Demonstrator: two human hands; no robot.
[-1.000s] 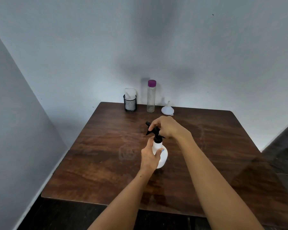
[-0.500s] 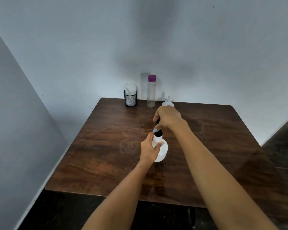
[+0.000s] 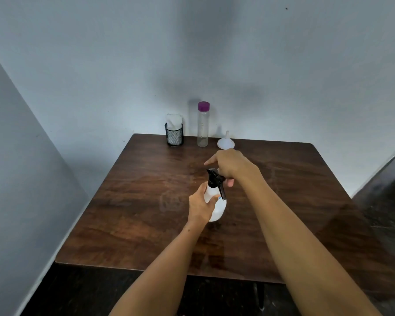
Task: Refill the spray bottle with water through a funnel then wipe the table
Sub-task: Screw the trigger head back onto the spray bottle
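The task looks barely begun: left hand [image 3: 200, 207] fingers curl round the spray bottle [image 3: 216, 201] mid-tabletop [image 3: 128, 201]; right hand [image 3: 232, 165] seemingly twists its black head [image 3: 214, 179]; funnel [image 3: 225, 142], water bottle [image 3: 203, 126] and cloth [image 3: 174, 121] wait untouched.

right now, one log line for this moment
step: unscrewing sprayer | left hand: grips spray bottle | right hand: grips spray head | funnel: untouched

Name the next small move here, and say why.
Probably keep twisting the black sprayer head off: the right hand grips it, the left hand holds the white spray bottle, and the funnel waits unused.
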